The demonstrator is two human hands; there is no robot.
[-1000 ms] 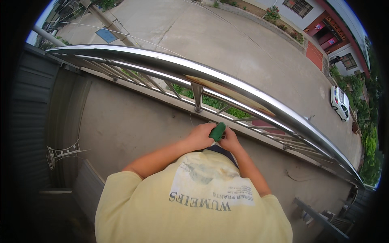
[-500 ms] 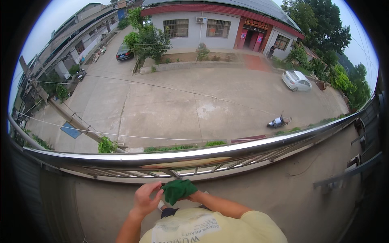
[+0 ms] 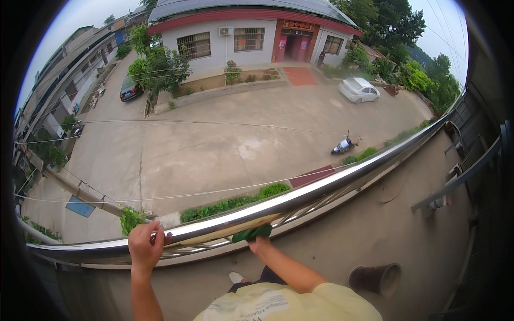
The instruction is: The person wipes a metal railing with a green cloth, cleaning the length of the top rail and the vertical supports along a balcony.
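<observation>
My right hand (image 3: 260,244) is closed around a bunched green cloth (image 3: 247,234). The cloth lies against the near side of the shiny metal railing (image 3: 321,191), just below its top bar. Farther left, my left hand (image 3: 143,249) is at the same railing, its fingers curled over the top bar and the thumb on the near side. A faint reflection of that hand shows in the polished metal. Part of the right hand's fingers is hidden behind the cloth.
A dark round bucket-like container (image 3: 375,279) stands on the balcony floor at the right. A grey metal bar (image 3: 444,191) juts in from the right wall. Beyond the railing lie a concrete yard, a parked motor scooter (image 3: 345,145) and a white car (image 3: 359,90).
Both hands moved from in front of my body onto the railing, the left going leftward. The cloth went forward with the right hand. My view turned right, and the container came into sight.
</observation>
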